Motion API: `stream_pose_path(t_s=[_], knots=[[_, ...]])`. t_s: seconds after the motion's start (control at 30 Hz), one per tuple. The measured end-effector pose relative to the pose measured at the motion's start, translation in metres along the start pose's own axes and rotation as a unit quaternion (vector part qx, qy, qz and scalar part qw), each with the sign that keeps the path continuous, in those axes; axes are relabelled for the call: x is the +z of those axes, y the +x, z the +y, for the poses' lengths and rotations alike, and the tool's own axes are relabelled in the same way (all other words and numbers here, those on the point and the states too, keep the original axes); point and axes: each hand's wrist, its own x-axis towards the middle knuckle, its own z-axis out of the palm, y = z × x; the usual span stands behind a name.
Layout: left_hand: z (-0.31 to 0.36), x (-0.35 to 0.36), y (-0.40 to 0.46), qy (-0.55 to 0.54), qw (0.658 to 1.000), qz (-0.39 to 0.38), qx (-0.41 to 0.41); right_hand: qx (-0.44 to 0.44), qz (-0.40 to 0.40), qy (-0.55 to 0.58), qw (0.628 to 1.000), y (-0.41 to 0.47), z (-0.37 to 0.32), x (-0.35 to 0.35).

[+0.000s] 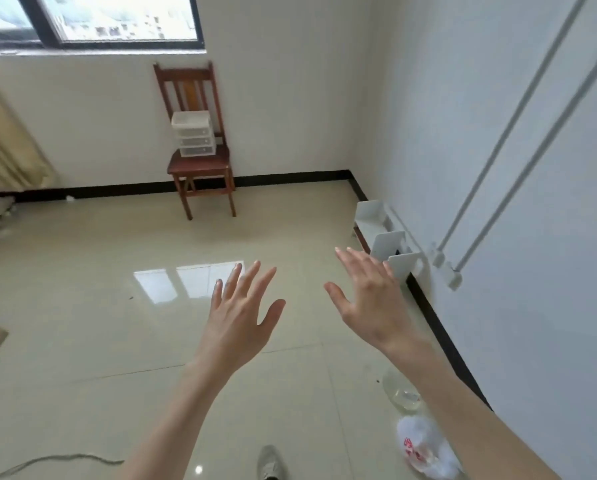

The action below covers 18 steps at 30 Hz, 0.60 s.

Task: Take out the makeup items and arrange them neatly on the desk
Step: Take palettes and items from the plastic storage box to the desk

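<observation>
My left hand [243, 315] and my right hand [368, 301] are stretched out in front of me over the tiled floor, fingers spread and straight, holding nothing. A small clear plastic drawer unit [193, 134] stands on the seat of a brown wooden chair [200, 168] against the far wall, well beyond both hands. No makeup items or desk show in this view.
White dividers or a rack [383, 233] sit on the floor by the right wall. A clear bottle [402, 393] and a white plastic bag [425, 448] lie low right. A cable [48, 462] trails at bottom left. A curtain [6, 140] hangs at left. My shoe [271, 462] is at the bottom.
</observation>
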Motion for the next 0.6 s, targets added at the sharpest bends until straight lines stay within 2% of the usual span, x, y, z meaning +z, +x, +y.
stream_pose_path(t_s=[0.2, 0.4, 0.6], knots=[[-0.108, -0.003, 0.106, 0.023, 0.997, 0.031, -0.066, -0.073, -0.025, 0.004, 0.997, 0.154, -0.037, 0.073], [-0.194, -0.03, 0.229, 0.045, 0.993, 0.057, -0.095, -0.107, -0.025, 0.011, 0.994, 0.305, -0.072, 0.107], [-0.262, -0.025, 0.32, 0.049, 0.991, 0.037, -0.118, -0.114, -0.035, 0.018, 0.993, 0.431, -0.089, 0.149]])
